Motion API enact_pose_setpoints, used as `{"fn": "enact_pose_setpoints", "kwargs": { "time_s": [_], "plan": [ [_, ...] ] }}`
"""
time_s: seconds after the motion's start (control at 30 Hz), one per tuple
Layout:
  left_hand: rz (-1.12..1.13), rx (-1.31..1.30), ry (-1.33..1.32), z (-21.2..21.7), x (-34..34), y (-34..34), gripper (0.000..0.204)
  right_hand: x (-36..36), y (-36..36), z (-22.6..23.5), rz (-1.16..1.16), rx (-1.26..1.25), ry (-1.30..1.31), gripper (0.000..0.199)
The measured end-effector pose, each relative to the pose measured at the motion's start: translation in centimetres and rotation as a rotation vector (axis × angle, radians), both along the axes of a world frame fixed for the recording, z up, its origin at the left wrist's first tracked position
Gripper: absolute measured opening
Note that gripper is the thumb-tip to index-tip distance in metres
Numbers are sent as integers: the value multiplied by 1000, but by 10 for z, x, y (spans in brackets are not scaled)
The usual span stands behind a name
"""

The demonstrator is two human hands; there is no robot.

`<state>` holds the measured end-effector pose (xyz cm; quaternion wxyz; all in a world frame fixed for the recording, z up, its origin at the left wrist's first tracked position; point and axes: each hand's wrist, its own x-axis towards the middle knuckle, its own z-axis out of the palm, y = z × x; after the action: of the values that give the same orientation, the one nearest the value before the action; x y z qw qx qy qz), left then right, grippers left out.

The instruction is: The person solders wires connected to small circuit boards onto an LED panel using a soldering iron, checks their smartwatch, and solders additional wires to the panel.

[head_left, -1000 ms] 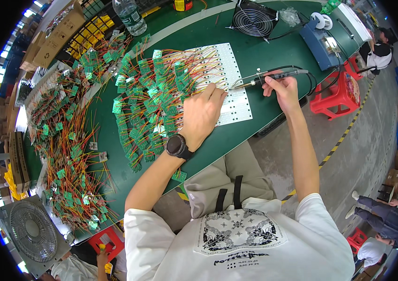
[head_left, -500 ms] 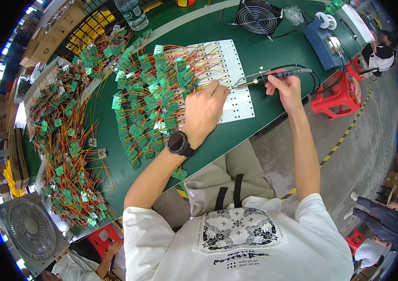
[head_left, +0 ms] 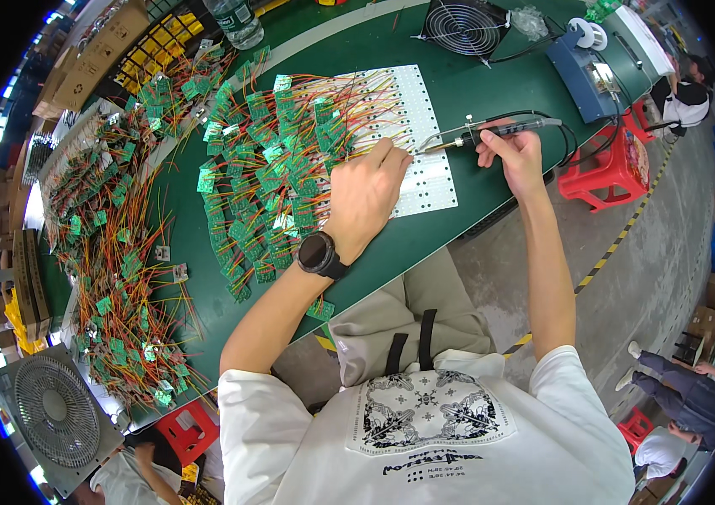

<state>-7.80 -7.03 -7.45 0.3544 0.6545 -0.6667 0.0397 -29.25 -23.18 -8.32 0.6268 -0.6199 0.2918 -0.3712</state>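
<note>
My right hand (head_left: 512, 162) grips a soldering iron (head_left: 502, 130) with a thin metal tube fixed along it. Its tip points left and reaches close to the fingertips of my left hand (head_left: 366, 189). Those fingertips are pinched together low over a white perforated board (head_left: 425, 189); whatever lies between them is hidden. Red and yellow wires (head_left: 370, 105) run across the board in rows, their ends at its dark holes. Small green circuit boards (head_left: 277, 181) hang on the wires' left ends, overlapping on the green table (head_left: 307, 313). A black watch sits on my left wrist.
A large heap of wired green boards (head_left: 122, 261) covers the table's left side. At the back are a water bottle (head_left: 237, 23), a black fan (head_left: 464, 29) and a blue soldering unit (head_left: 584, 80) with a solder spool. A red stool (head_left: 606, 172) stands right of the table.
Both hands keep nearly the same place, and the iron's tip stays by my left fingertips. At the lower left, another person's arm has shifted.
</note>
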Motion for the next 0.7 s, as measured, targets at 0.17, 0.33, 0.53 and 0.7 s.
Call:
{"fn": "enact_pose_setpoints", "kwargs": {
  "time_s": [0.17, 0.33, 0.53, 0.7],
  "plan": [
    [7, -6, 13, -2, 0, 2, 9, 2, 1, -2, -20, 18, -24, 21],
    [7, 1, 10, -2, 0, 0, 9, 2, -2, -3, -56, 20, -45, 21],
    [-5, -39, -8, 5, 2, 1, 10, 10, 2, 3, -99, 53, -72, 20],
    [-36, -21, -1, 12, -4, 1, 13, 7, 4, 6, -116, 52, -73, 20]
  ]
}}
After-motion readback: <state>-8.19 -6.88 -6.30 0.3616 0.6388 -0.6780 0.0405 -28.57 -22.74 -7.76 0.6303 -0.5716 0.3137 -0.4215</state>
